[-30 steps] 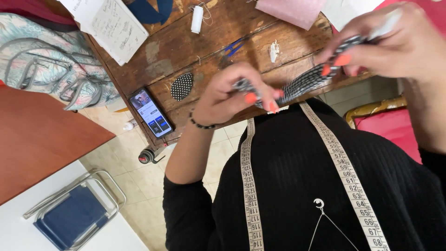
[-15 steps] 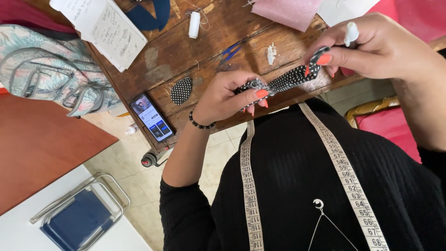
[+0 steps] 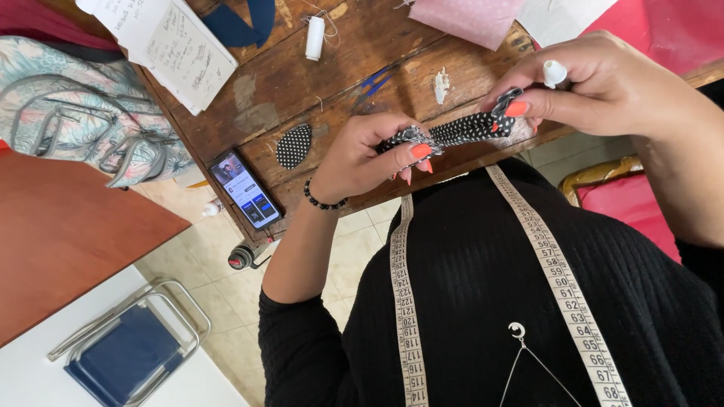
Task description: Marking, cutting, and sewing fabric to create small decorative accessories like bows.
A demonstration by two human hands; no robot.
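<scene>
At the far left of the table (image 3: 249, 83) lies a floral bag (image 3: 83, 105), and beside it a notebook (image 3: 170, 45). A phone (image 3: 245, 188) rests at the near edge of the table, its screen lit. Just right of it lies a small oval patch (image 3: 293, 145) of black dotted fabric. A white spool (image 3: 314, 38) stands further back, and blue scissors (image 3: 375, 79) lie near the middle.

Your left hand (image 3: 362, 154) is above the near edge of the table; its grip is closed on the left end of a black dotted strip (image 3: 464, 128), thumb and fingers pinched together on it. The strip runs to the right, held in the air over the table edge. Your right hand (image 3: 603, 83) pinches the right end of the strip between thumb and forefinger, and a small white thing sticks out between its fingers. A tape measure (image 3: 558, 279) hangs around your neck over the black top.
</scene>
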